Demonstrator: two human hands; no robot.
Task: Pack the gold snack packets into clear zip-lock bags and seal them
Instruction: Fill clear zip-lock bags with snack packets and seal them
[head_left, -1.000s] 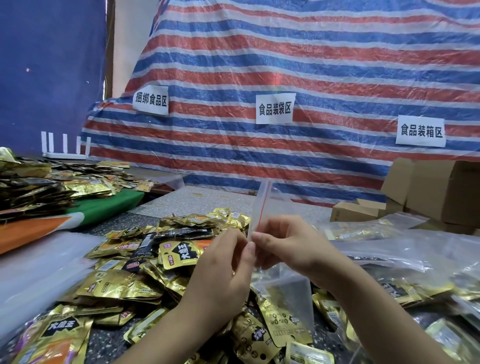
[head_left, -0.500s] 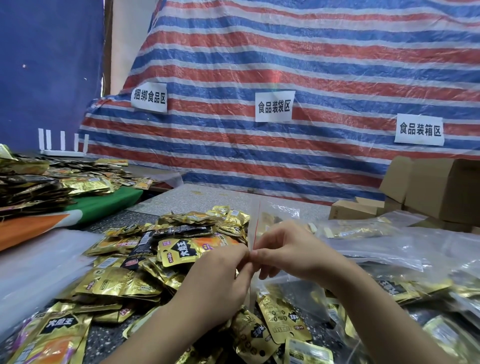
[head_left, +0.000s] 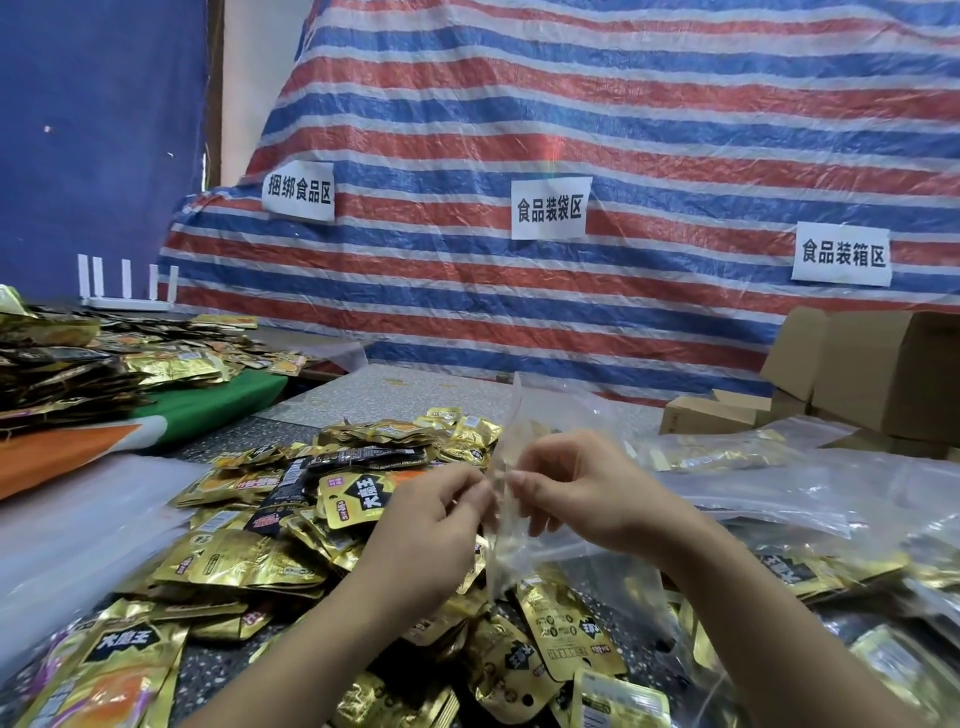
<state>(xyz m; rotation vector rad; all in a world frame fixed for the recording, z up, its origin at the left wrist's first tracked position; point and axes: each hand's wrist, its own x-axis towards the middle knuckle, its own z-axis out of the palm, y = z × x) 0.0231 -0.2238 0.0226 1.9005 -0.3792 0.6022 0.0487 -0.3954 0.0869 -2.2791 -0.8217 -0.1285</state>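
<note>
Hands meet above the table's near middle: my left hand (head_left: 436, 525) and right hand (head_left: 582, 493) each pinch the mouth of an upright clear bag (head_left: 511, 525) between thumb and curled fingertips, one hand on either side of it. Gold packets (head_left: 244, 561) lie heaped on the table (head_left: 332, 400) under and left of my hands and reach to its near edge. More clear bags (head_left: 779, 499) with packets inside lie toward the right edge, and cardboard boxes (head_left: 883, 379) sit at the far right corner.
</note>
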